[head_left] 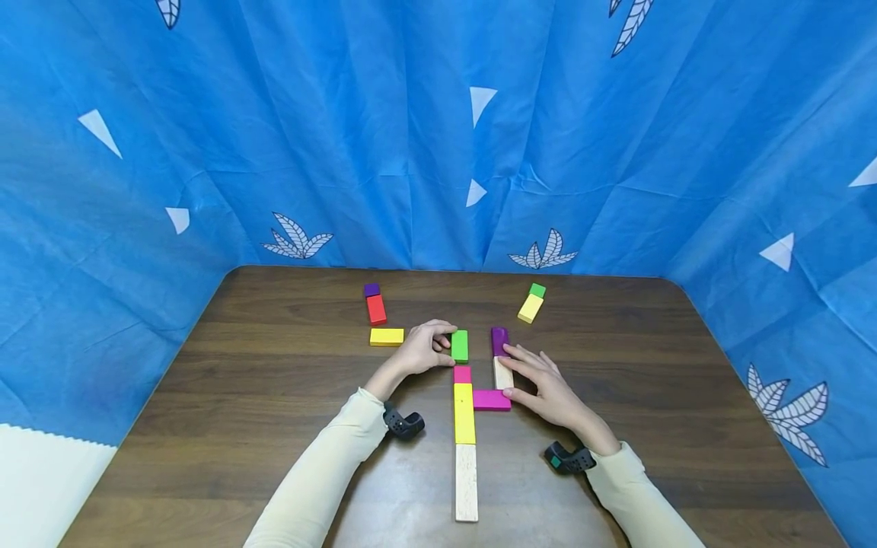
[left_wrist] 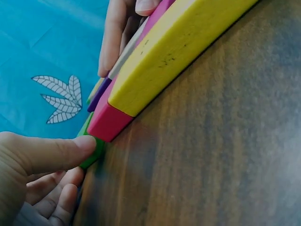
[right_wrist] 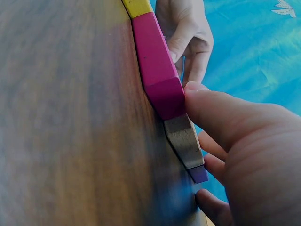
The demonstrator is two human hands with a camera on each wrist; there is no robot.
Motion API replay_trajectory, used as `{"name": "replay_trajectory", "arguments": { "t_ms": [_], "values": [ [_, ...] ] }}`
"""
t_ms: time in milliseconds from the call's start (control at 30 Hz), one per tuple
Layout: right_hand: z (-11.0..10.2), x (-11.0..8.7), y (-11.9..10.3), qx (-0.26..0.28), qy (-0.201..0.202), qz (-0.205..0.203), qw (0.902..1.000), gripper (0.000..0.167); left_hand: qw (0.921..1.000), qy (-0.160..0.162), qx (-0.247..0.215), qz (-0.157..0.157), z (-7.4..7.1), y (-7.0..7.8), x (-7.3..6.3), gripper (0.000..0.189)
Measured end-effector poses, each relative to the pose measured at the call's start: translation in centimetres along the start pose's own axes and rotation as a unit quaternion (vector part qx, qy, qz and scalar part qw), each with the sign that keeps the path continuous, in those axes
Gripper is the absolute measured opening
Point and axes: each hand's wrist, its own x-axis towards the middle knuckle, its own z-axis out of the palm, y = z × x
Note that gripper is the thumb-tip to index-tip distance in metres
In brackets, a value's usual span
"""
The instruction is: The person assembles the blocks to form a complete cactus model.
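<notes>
My left hand pinches a green block between thumb and fingers. Just below it, a pink block, a yellow block and a long pale wooden block form a straight column. From the yellow block's right side a magenta block sticks out. A shorter wooden block and a purple block continue upward from its right end. My right hand rests against this right-hand row, its thumb by the magenta-wooden corner and its fingers near the purple block.
Farther left lie a yellow block, a red block and a dark purple block. Back right, a pale yellow block touches a small green block. A blue curtain borders the brown table.
</notes>
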Motion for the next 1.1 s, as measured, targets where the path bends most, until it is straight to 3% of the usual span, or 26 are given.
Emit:
{"name": "replay_trajectory", "arguments": {
  "t_ms": [200, 533, 1100],
  "values": [
    [0.0, -0.1, 0.0, 0.001, 0.002, 0.000, 1.0000, 0.057, 0.9996, -0.017, -0.019, -0.008, -0.2, 0.0, 0.0, 0.058],
    [0.0, 0.0, 0.0, 0.002, -0.001, 0.004, 1.0000, 0.056, 0.9979, 0.056, -0.016, -0.028, 0.7, 0.1, -0.3, 0.038],
    [0.1, 0.0, 0.1, 0.001, -0.001, 0.003, 1.0000, 0.056, 0.9972, 0.075, -0.001, -0.008, 1.5, 0.0, -0.7, 0.037]
  ]
}}
